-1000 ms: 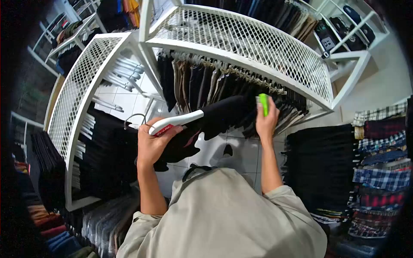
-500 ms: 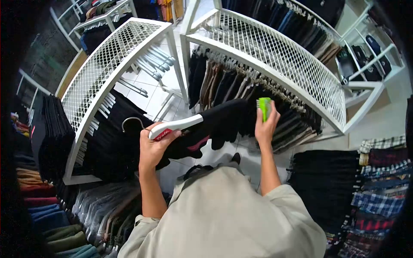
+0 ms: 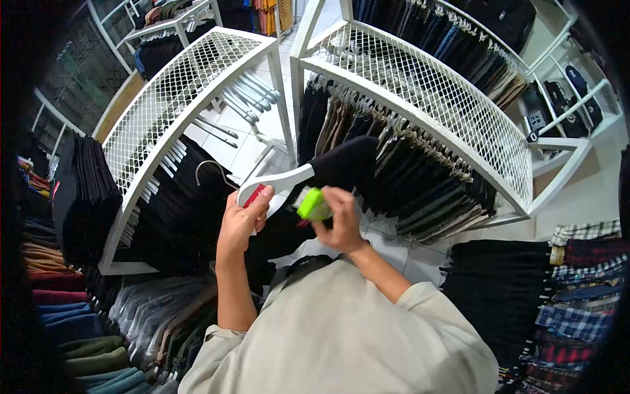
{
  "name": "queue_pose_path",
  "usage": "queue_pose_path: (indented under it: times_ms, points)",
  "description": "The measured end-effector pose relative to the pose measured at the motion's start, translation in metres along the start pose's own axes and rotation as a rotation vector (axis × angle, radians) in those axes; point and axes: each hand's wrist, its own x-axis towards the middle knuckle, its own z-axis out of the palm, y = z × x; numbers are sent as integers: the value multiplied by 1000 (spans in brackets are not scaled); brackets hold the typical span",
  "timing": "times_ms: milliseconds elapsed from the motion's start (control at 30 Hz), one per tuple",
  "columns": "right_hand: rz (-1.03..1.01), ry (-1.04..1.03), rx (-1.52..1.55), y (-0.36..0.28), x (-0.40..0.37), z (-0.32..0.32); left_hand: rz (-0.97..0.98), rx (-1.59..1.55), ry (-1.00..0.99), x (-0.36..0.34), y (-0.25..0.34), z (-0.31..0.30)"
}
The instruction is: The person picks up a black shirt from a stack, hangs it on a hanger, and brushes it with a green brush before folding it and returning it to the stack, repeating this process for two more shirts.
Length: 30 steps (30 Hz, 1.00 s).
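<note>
My left hand (image 3: 235,230) is closed around the middle of a white hanger (image 3: 291,178), whose metal hook rises at the left. A red label shows under the fingers. A black garment (image 3: 346,157) hangs on the hanger, its far shoulder stretching to the upper right. Between fingers and thumb, my right hand (image 3: 344,221) grips a small bright green brush (image 3: 311,206) with pale bristles. The brush is close to the hanger, over the garment in this view, bristles facing left.
White mesh-topped racks (image 3: 410,65) stand ahead, with trousers (image 3: 407,164) hanging below the right one. Bare white hangers (image 3: 249,95) hang from the left rack. Folded clothes (image 3: 72,328) lie at lower left. Black garments (image 3: 495,289) and checked shirts (image 3: 581,315) are at the right.
My right hand has brought the brush left and down, from beyond the garment to near the hanger. The left hand and hanger have shifted slightly right.
</note>
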Motion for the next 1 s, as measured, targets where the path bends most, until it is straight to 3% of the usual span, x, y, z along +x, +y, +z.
queue_pose_path:
  times_ms: [100, 200, 233, 300, 400, 500, 567, 700, 800, 900, 1000]
  points:
    - [-10, 169, -308, 25, 36, -26, 19, 48, 72, -7, -2, 4]
    - [387, 327, -330, 69, 54, -44, 58, 84, 27, -8, 1, -6]
    - [543, 271, -317, 93, 44, -52, 69, 112, 49, -8, 2, -8]
    - [430, 390, -383, 98, 40, -64, 95, 149, 90, -12, -1, -10]
    - [275, 360, -272, 32, 58, -70, 47, 178, 96, -20, 5, -4]
    - [43, 139, -205, -4, 58, -57, 136, 222, 63, -16, 2, 3]
    - [109, 178, -220, 16, 50, -52, 316, 275, 34, -13, -5, 4]
    - [549, 209, -332, 88, 21, -63, 245, 163, 37, -21, -3, -4]
    - [418, 332, -273, 59, 33, -86, 259, 292, 83, -26, -4, -9]
    - [282, 232, -186, 0, 50, -81, 259, 297, 67, -27, -6, -4]
    - [178, 145, -117, -1, 41, -64, 291, 276, 45, -28, -11, 2]
